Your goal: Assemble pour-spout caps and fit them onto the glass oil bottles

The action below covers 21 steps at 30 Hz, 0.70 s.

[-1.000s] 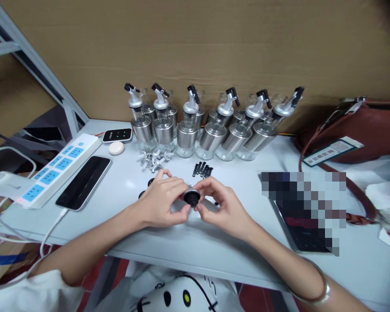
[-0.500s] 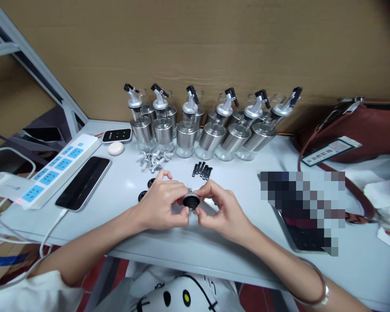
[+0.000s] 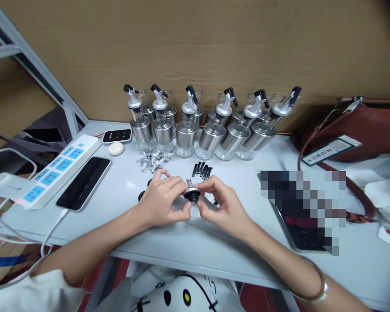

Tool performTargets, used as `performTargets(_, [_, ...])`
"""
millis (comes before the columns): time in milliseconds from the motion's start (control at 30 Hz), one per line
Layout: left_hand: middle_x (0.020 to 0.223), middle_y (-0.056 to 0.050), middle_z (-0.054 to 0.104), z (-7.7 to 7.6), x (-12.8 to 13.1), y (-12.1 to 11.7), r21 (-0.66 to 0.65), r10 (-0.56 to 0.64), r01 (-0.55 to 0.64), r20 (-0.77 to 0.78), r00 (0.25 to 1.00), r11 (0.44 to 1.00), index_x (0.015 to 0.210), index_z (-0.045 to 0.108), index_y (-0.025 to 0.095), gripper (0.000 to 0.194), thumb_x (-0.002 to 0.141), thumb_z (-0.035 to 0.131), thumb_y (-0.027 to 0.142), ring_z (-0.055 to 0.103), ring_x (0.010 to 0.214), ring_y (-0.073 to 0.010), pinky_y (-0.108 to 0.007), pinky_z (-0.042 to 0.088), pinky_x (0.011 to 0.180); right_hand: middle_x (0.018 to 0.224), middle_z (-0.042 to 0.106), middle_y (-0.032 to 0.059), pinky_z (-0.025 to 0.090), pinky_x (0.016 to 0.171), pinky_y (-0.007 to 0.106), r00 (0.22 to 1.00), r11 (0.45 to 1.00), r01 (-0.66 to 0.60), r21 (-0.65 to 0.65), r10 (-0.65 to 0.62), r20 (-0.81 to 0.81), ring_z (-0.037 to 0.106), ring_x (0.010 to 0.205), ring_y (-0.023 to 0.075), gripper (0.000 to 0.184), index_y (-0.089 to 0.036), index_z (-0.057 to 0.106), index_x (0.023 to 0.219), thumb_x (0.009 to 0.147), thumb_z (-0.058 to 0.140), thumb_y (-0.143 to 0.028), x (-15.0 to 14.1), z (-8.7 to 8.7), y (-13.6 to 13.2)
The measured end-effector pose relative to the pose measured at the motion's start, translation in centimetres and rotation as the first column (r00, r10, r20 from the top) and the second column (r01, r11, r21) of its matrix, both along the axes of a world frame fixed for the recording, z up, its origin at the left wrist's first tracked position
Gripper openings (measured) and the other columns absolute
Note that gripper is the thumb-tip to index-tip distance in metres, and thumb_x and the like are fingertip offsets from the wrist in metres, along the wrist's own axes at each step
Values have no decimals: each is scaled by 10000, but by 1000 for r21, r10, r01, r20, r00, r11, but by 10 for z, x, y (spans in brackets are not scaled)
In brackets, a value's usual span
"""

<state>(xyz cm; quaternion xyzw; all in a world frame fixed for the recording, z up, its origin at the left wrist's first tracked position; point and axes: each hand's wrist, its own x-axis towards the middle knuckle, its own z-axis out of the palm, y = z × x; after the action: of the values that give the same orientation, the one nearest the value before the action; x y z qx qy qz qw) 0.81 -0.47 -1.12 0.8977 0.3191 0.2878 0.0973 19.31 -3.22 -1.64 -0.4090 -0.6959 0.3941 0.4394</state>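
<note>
A silver pour spout with a black ribbed stopper [image 3: 193,193] is pinched between both hands above the table. My left hand [image 3: 165,197] grips it from the left with thumb and fingers. On the other side, my right hand [image 3: 222,203] closes its thumb and index finger on it. The spout's silver neck points away from me and its black end faces me. Black round stoppers [image 3: 142,196] lie partly hidden behind my left hand. Several small black levers [image 3: 202,170] lie beyond the hands, and a pile of silver spout pieces [image 3: 154,160] is to their left.
Glass and steel oil bottles [image 3: 186,134] stand in rows at the back, the front ones topped with spouts. Left are a power strip [image 3: 61,169], a phone [image 3: 83,183] and a white round case [image 3: 116,149]. A brown bag [image 3: 354,130] sits at the right.
The spout has tilted in my fingers, its silver neck now rising further into view. Both hands have shifted slightly and still hold it.
</note>
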Motion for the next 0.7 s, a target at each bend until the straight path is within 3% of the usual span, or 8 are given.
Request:
performTargets(233, [897,-40,609,1,-2,2,-98,-78,97,181,980,990,1047,462,181,219,836,443,236,555,707,-150,-303,449,707,861,665,28,471,721,301,997,995,45,88,-50,58,617,796,178,142,-212,551,882,773,640,-197,5,1,4])
performTargets(367, [968,-49,624,1,-2,0,-29,-108,115,182,977,993,1114,440,196,268,865,510,265,580,734,-146,-301,466,737,908,662,31,474,761,308,996,993,4,121,-15,86,618,863,186,125,-216,554,882,795,643,-201,6,3,6])
performTargets(467, [948,-43,628,2,-2,-1,22,-88,85,162,983,996,1083,461,189,243,864,535,265,572,699,-135,-303,456,738,976,651,51,456,811,348,979,987,-44,153,12,205,596,923,205,182,-210,563,952,798,658,-227,9,4,11])
performTargets(700, [820,-11,621,5,-1,1,141,-6,-19,176,984,990,971,472,190,185,811,554,233,566,694,-150,-319,421,726,1185,591,140,378,873,487,770,979,-27,202,-109,629,501,1124,326,307,-166,592,1100,824,641,-292,16,-8,17])
